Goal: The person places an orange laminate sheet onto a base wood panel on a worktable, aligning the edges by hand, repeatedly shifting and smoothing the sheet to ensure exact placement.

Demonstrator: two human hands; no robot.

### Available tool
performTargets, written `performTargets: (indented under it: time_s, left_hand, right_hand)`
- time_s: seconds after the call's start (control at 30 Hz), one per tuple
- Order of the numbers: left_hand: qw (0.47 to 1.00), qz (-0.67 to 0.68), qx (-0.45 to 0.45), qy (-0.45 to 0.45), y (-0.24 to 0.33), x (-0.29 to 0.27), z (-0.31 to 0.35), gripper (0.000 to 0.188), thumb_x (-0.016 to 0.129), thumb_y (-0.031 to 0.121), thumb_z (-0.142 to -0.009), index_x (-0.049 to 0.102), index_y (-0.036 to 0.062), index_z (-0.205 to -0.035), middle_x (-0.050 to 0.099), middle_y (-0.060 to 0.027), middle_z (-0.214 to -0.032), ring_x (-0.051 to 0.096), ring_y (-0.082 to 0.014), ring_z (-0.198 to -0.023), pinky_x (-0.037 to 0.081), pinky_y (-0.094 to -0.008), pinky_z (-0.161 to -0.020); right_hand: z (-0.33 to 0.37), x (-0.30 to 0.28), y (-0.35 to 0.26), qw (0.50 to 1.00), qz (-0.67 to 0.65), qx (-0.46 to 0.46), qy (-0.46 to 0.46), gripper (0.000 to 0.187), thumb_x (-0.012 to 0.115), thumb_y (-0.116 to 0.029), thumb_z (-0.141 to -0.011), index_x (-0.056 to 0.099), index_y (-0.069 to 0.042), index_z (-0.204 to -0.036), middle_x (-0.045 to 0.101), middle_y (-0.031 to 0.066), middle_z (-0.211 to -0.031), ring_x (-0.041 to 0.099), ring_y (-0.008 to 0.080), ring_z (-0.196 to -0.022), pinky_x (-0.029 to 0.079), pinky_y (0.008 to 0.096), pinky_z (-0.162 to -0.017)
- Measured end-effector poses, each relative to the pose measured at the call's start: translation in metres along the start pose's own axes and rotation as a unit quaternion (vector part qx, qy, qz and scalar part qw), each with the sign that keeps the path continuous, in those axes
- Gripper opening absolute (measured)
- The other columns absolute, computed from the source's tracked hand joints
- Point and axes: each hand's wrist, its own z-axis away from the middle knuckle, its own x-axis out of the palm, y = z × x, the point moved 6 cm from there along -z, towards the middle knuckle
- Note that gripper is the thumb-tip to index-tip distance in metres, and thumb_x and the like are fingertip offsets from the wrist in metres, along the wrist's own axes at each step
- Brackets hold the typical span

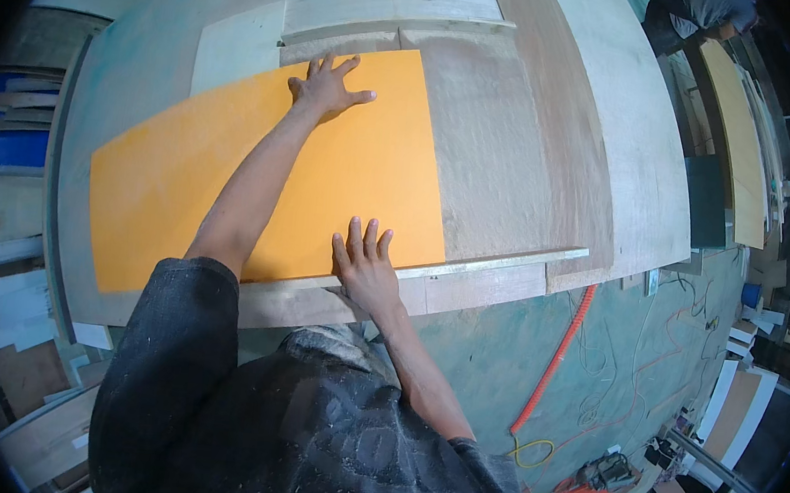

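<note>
A large orange sheet point(365, 164) lies flat on the worktable point(643, 202), stretching toward the left. My left hand point(324, 92) is spread open on its far part, near the far edge, with the palm down and the thumb pointing right. My right hand point(368, 268) rests on the near edge with fingers stretched forward onto the orange surface. Under that hand, along the near edge of the sheet, runs a narrow wooden strip point(507, 258). A second wooden strip point(433, 26) lies beyond the far edge. Neither hand grips anything.
Brown boards point(497, 152) lie right of the orange sheet. A red coiled hose point(556, 359) hangs from the table's near edge to the green floor point(489, 349), where cables trail. Stacked panels point(737, 145) stand at the right, near another person point(702, 15). Shelved boards line the left.
</note>
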Motion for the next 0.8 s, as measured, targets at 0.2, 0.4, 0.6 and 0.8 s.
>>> performTargets:
  time_s: [0.2, 0.4, 0.6, 0.8]
  left_hand:
    - [1.000, -0.001, -0.006, 0.005, -0.004, -0.002, -0.012, 0.103, 0.069, 0.082, -0.079, 0.032, 0.0380, -0.164, 0.015, -0.0096, -0.176, 0.012, -0.0355, -0.161, 0.026, -0.0814, -0.111]
    - [1.000, 0.003, 0.008, 0.019, 0.000, 0.003, -0.011, 0.104, 0.065, 0.086, -0.078, 0.032, 0.0383, -0.164, 0.015, -0.0097, -0.176, 0.012, -0.0350, -0.162, 0.025, -0.0814, -0.111]
    - [0.998, -0.031, 0.009, 0.053, -0.006, 0.004, -0.014, 0.104, 0.064, 0.087, -0.078, 0.031, 0.0388, -0.164, 0.018, -0.0091, -0.175, 0.014, -0.0353, -0.161, 0.027, -0.0789, -0.113]
    - [0.997, -0.013, 0.016, 0.079, -0.011, 0.004, -0.009, 0.104, 0.066, 0.087, -0.075, 0.035, 0.0400, -0.163, 0.020, -0.0105, -0.174, 0.018, -0.0363, -0.160, 0.023, -0.0747, -0.119]
  right_hand:
    - [-0.010, 0.003, 0.005, 1.000, 0.019, -0.010, 0.015, 0.057, 0.058, -0.032, -0.099, 0.057, -0.002, -0.146, 0.044, 0.0370, -0.154, 0.045, 0.0618, -0.137, 0.036, 0.0744, -0.111]
    - [-0.008, 0.002, 0.009, 0.999, 0.044, -0.028, -0.002, 0.087, 0.076, -0.056, -0.082, 0.056, -0.001, -0.146, 0.044, 0.0386, -0.153, 0.045, 0.0628, -0.137, 0.036, 0.0733, -0.111]
    - [-0.008, 0.008, 0.008, 0.996, 0.081, -0.033, -0.022, 0.103, 0.078, -0.067, -0.077, 0.050, -0.003, -0.151, 0.039, 0.0399, -0.155, 0.041, 0.0649, -0.138, 0.037, 0.0728, -0.111]
    - [-0.008, -0.005, 0.003, 0.997, 0.047, -0.031, -0.049, 0.108, 0.080, -0.071, -0.072, 0.050, -0.004, -0.151, 0.039, 0.0385, -0.154, 0.041, 0.0644, -0.138, 0.038, 0.0717, -0.111]
